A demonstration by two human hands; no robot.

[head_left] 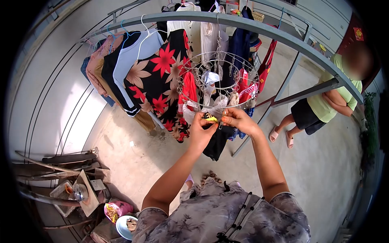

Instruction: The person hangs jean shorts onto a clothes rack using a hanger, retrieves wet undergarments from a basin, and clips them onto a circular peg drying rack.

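Observation:
A round wire clip hanger (185, 102) hangs by a chain from the grey metal rail, with socks and other small cloths clipped around its rings. At its near rim, my left hand (199, 128) pinches a small black and yellow cloth piece (210, 118), perhaps a sock; its kind is partly hidden by the fingers. My right hand (240, 121) is closed on a small metal clip (221, 125) beside that cloth. Red cloth (189, 87) and a pale sock (210, 79) hang on the rings. Below my hands, a black garment (216, 146) hangs down.
The grey rail (259, 20) arches overhead, with a floral black garment (162, 77) and several shirts on hangers at left. A person (324, 95) in a light green top stands at right, arms folded. Wood pieces (60, 166) and a pink bag (117, 208) lie at lower left.

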